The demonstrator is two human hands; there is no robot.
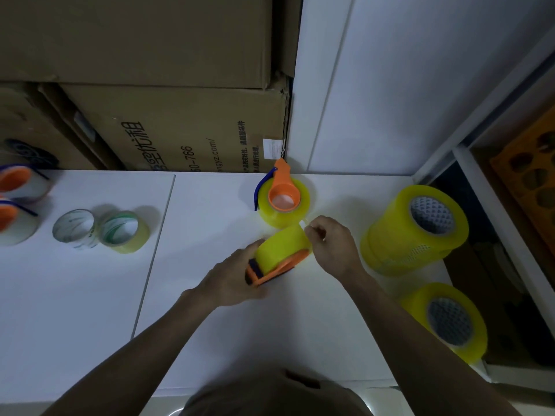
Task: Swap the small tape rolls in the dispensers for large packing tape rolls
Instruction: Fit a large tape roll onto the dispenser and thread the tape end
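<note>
My left hand [237, 277] grips an orange dispenser [277, 267] loaded with a large yellow tape roll [282, 246], tilted on the white table [210, 325]. My right hand [330, 241] pinches the loose end of that roll's tape at its upper right. Just behind stands a second orange dispenser [283, 192] holding a large yellow roll. Two small rolls [73, 228] [124, 232] lie at the left. A stack of large yellow rolls [416, 231] and another large roll [450, 322] sit at the right.
Two more orange dispensers with small rolls [18, 187] [12, 220] sit at the far left edge. Cardboard boxes [180, 124] line the back of the table. A white wall panel [390, 85] rises behind right, and a shelf with an orange crate [525, 175] is at the far right.
</note>
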